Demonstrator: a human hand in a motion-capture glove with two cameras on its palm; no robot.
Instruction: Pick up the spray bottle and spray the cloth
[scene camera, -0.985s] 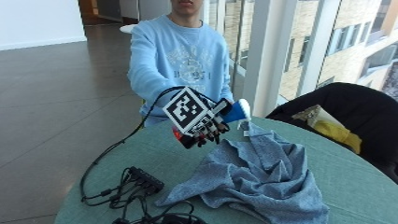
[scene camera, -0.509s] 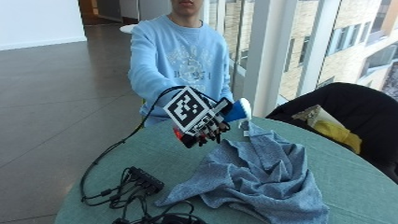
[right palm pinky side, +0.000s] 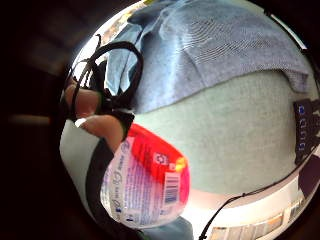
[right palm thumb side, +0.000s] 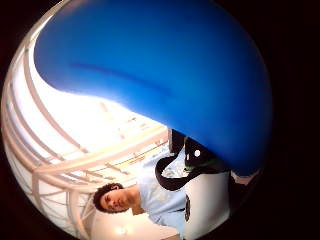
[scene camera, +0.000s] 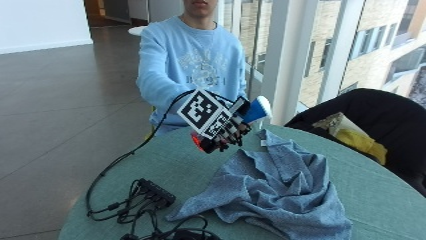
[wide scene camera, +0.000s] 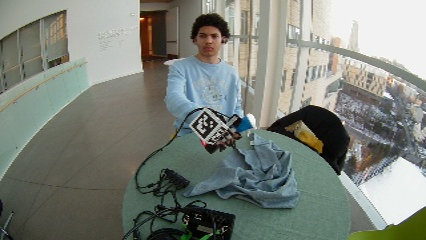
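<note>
The gloved right hand (scene camera: 223, 131) is gripping the spray bottle (scene camera: 251, 111), fingers curled round its body, and holding it in the air above the green worktop (scene camera: 373, 195). The bottle's blue head is pointing toward the crumpled blue cloth (scene camera: 279, 187), which is lying on the worktop just beside and below the hand.
</note>
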